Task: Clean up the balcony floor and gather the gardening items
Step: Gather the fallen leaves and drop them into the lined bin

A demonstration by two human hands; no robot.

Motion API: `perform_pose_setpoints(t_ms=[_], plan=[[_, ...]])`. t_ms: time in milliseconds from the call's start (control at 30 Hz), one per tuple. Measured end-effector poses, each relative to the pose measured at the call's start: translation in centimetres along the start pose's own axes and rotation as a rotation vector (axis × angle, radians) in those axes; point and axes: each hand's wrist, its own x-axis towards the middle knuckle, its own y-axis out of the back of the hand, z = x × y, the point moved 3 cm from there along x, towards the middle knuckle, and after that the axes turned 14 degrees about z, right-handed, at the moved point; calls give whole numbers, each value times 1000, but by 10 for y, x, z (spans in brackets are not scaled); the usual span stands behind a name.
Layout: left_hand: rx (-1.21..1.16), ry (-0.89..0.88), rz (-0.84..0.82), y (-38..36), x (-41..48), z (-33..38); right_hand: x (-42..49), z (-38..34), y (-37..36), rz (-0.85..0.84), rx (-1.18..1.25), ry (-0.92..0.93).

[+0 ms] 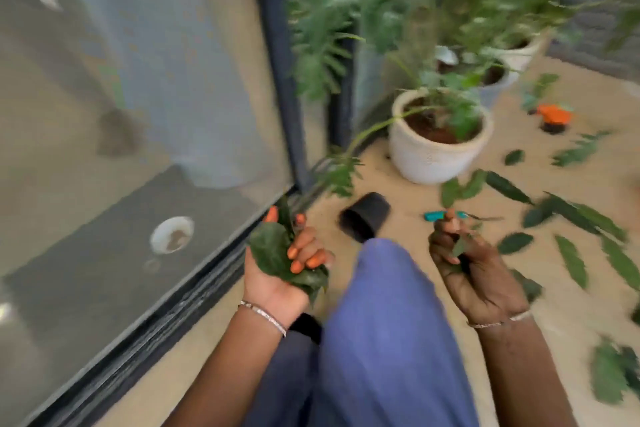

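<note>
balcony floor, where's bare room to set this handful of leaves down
Bare strip between the door track and your leg; another patch between the white pot, the tipped black pot and the teal-handled tool. To your right it is crowded with fallen leaves.

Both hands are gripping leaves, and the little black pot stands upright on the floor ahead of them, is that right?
Not quite: the head view shows the little black pot lying on its side on the floor, not upright. The left hand and right hand do each grip leaves.
</note>
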Motion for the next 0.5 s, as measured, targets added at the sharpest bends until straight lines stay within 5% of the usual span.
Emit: perform_pose_setpoints(t_ms=[167,333,500], plan=[[-171,-261,101,66,-105,81,-11,121,-107,-316,-243,-301],[-311,-549,239,139,-215,119,-45,276,-146,-381,-457,-618],[-447,-842,571,219,-338,136,-123,425,-152,-493,-690,-887]])
